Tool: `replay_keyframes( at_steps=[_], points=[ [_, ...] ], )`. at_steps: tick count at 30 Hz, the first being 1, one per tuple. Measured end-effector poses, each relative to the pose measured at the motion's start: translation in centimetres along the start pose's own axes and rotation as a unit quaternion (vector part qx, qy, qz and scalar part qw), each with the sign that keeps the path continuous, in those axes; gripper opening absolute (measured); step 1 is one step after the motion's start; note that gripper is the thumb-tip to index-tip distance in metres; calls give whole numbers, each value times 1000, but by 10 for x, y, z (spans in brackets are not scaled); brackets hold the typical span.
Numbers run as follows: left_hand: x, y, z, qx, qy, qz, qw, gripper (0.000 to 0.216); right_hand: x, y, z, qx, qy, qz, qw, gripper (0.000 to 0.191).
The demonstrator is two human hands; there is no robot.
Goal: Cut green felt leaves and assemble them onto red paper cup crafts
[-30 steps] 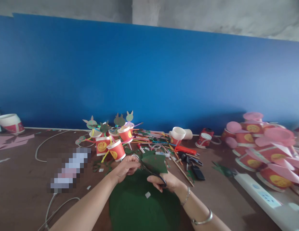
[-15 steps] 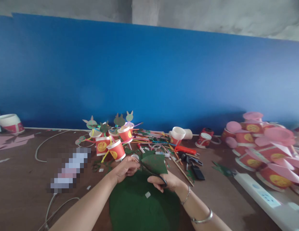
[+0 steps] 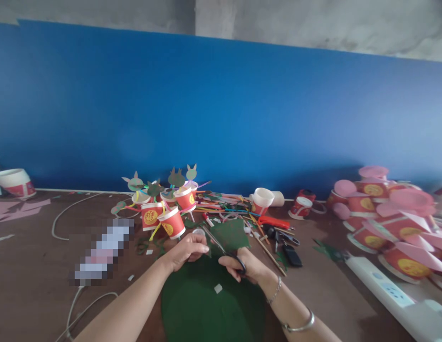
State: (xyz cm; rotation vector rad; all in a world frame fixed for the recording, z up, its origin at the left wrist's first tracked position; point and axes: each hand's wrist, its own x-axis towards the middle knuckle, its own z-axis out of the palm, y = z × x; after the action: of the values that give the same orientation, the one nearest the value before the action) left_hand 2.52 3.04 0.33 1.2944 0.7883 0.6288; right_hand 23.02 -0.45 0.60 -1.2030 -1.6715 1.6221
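With left hand (image 3: 187, 251) pinching green sheet (image 3: 235, 235) just beside blades and right hand (image 3: 246, 269) gripping scissors (image 3: 221, 248), snip slowly, turning sheet rather than wrist.

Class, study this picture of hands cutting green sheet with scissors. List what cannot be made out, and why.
All in the head view:
The pixelated patch: blurring hides whatever lies there.
The green sheet held by the left hand: cut off by the bottom edge.
The scissors: handles covered by the right hand.
The power strip: runs off the right edge.
The dark items right of the scissors: too small to identify.
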Motion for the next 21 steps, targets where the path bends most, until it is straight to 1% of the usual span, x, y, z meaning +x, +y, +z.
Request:
replay_keyframes(
  at_steps=[3,6,8,11,13,14,16,19,21],
  points=[
    [-1,1,5,96,-4,27,995,14,-1,-3,1,10,28,-1,1000,51],
    [-1,0,7,135,-8,54,989,20,-1,-5,1,11,34,7,999,50],
    [0,-2,9,172,-2,85,981,20,-1,-3,1,16,30,4,999,51],
    [0,-4,10,278,16,145,950,26,1,3,0,31,32,-5,999,50],
    [0,-5,11,333,21,174,927,27,2,6,-1,34,34,-6,999,50],
    [0,-5,10,339,24,180,923,26,2,6,-1,32,33,-5,999,50],
    [-2,-3,10,316,50,189,928,25,2,5,-2,18,30,4,999,51],
    [-4,0,10,228,100,201,947,24,0,3,-3,-6,27,12,1000,53],
    [-6,2,11,166,137,210,954,22,0,1,-2,-17,26,13,999,54]
  ],
)
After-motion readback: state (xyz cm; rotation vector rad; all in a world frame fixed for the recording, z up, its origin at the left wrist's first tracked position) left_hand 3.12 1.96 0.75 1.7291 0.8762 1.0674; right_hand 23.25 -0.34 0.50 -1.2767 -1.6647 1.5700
